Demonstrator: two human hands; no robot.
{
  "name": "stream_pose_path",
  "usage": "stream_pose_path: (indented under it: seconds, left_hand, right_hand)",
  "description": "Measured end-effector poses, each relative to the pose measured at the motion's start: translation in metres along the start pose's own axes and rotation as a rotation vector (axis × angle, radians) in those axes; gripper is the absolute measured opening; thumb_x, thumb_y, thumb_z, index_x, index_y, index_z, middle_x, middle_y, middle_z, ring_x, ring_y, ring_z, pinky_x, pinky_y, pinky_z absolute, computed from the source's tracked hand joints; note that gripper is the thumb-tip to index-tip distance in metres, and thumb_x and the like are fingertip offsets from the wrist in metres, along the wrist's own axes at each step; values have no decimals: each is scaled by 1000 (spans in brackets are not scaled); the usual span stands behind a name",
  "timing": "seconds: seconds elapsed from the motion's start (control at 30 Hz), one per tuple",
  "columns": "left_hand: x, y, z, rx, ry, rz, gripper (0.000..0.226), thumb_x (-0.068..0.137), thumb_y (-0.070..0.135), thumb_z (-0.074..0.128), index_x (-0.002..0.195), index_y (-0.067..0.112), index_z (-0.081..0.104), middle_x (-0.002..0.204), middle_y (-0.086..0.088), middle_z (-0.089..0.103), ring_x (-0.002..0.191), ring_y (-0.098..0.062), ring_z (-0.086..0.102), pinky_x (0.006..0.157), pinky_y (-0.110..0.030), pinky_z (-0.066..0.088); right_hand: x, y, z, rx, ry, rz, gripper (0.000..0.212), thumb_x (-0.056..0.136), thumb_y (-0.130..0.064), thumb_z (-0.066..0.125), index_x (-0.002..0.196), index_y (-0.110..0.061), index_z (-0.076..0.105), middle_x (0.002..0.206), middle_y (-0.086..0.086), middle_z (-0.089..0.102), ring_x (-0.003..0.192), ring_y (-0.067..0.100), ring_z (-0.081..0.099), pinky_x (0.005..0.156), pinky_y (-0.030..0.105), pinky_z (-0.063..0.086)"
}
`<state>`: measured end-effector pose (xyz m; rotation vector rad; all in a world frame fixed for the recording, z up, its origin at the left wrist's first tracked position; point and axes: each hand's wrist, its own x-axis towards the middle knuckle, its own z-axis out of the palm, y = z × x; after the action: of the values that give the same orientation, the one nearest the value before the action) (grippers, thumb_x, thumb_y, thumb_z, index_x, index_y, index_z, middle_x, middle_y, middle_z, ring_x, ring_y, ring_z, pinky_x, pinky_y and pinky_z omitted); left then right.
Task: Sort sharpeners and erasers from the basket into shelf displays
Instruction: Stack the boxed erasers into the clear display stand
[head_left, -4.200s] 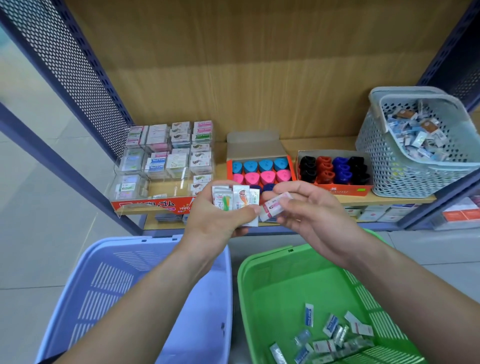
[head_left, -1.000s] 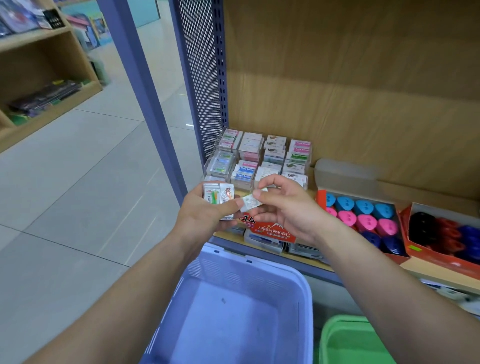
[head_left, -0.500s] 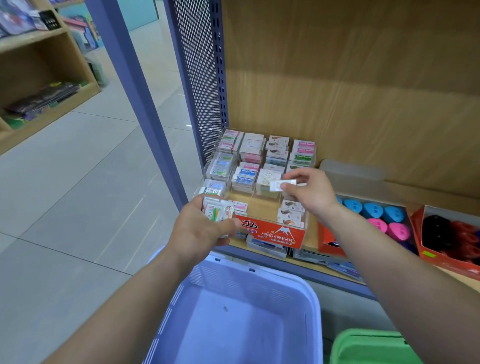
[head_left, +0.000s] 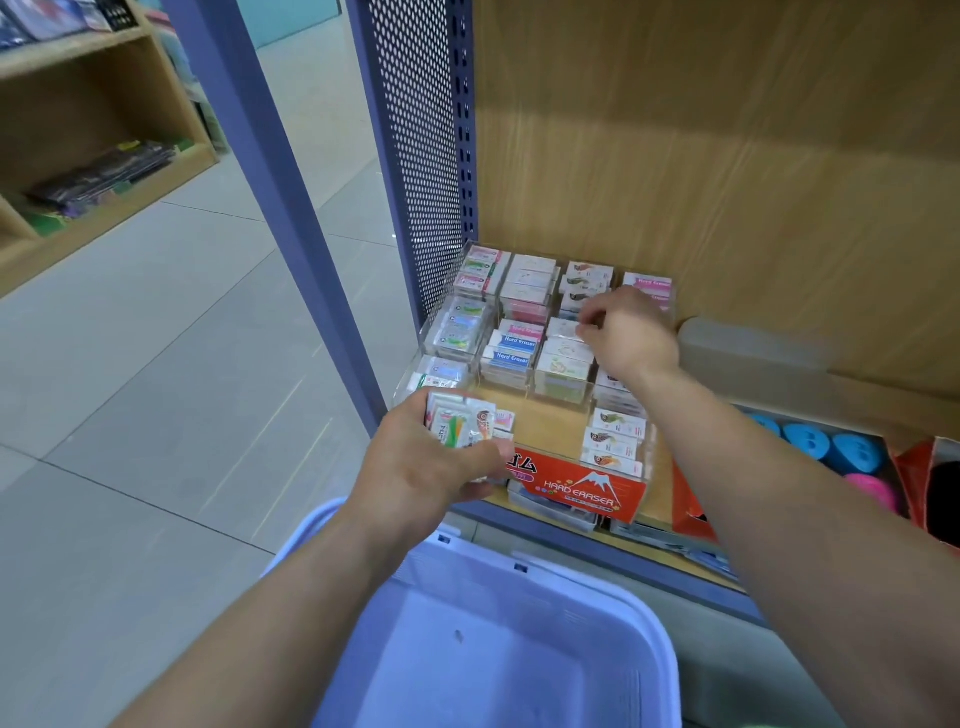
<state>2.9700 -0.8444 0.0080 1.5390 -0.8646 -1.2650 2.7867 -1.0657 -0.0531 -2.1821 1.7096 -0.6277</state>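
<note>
The right hand (head_left: 628, 338) pinches a small white eraser (head_left: 563, 328) over a middle compartment of the clear display (head_left: 582, 488), at the left end of the shelf (head_left: 883, 397). If released crooked, it may land on the wrong stack. The left hand (head_left: 431, 470) grasps a bundle of wrapped erasers (head_left: 460, 426) near the shelf's front edge, and one could slip out.

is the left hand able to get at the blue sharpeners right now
Probably not. The left hand grips a stack of erasers, so it has no free fingers, and the right arm, reaching into the eraser display, crosses between it and the blue sharpeners.
</note>
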Motion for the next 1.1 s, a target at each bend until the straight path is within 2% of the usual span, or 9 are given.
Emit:
stream_pose_path:
  seconds: [0.1, 0.17, 0.23, 0.3, 0.4, 0.5, 0.6, 0.83, 1.1]
  left_hand:
    - [0, 0, 0, 1, 0, 1, 40, 77, -1, 82, 108, 15, 63, 85, -1, 78, 74, -21, 76, 59, -27, 60]
    - [0, 0, 2, -7, -1, -1, 40, 77, -1, 83, 108, 15, 63, 86, -2, 78, 75, -21, 76, 59, -27, 59]
    - [0, 1, 4, -26, -2, -1, 40, 76, 0, 83, 108, 13, 62, 87, -3, 77, 74, -20, 75, 59, -26, 58]
    - [-1, 2, 7, -43, -12, 2, 41, 76, -1, 83, 110, 10, 63, 90, -6, 77, 74, -19, 75, 60, -27, 59]
    - [-5, 5, 15, -59, -45, 14, 44, 76, 0, 84, 113, 10, 64, 99, -11, 76, 81, -23, 76, 67, -33, 62]
    - [-9, 9, 21, -53, -90, 33, 46, 76, 2, 85, 116, 11, 64, 102, -14, 75, 90, -29, 75, 77, -45, 63]
    - [-12, 12, 23, -87, -111, 37, 47, 77, 0, 83, 119, 9, 63, 103, -14, 76, 92, -29, 75, 81, -47, 62]
    - [-14, 16, 22, -168, -87, 16, 46, 81, 0, 79, 121, 10, 61, 102, -11, 77, 89, -30, 76, 75, -34, 61]
    - [-12, 16, 24, -170, -20, 32, 40, 80, -5, 78, 111, 14, 62, 100, -8, 77, 87, -28, 76, 74, -34, 61]
  right_hand:
    - [-6, 4, -2, -16, -23, -21, 17, 94, -19, 63, 103, -19, 77, 120, 7, 68, 102, 24, 65, 86, 38, 56]
    - [-23, -4, -15, 109, 17, -4, 17, 95, -19, 65, 107, -18, 76, 115, 2, 69, 102, 19, 65, 86, 32, 53]
    - [-52, -22, -33, 299, 17, -6, 11, 94, -20, 67, 99, -24, 76, 99, -10, 73, 90, 7, 66, 78, 26, 53]
    - [-85, -43, -51, 531, -136, -7, 10, 95, -21, 67, 93, -25, 75, 86, -10, 74, 74, 3, 66, 67, 22, 53]
    - [-123, -67, -67, 808, -419, 33, 16, 98, -20, 64, 109, -15, 73, 92, 7, 75, 70, 16, 67, 61, 27, 55]
    - [-136, -75, -73, 870, -454, 47, 17, 96, -17, 67, 111, -13, 73, 94, 11, 72, 73, 18, 70, 66, 29, 58]
    - [-135, -73, -81, 941, -453, 64, 21, 91, -7, 70, 112, -5, 71, 92, 15, 68, 69, 17, 68, 67, 26, 59]
    - [-137, -59, -94, 1032, -479, 73, 25, 92, -1, 67, 116, -7, 70, 97, 15, 64, 81, 21, 71, 73, 27, 59]
    - [-144, -52, -93, 1055, -533, 144, 20, 90, 1, 69, 108, -7, 63, 82, 6, 71, 75, 24, 71, 68, 29, 61]
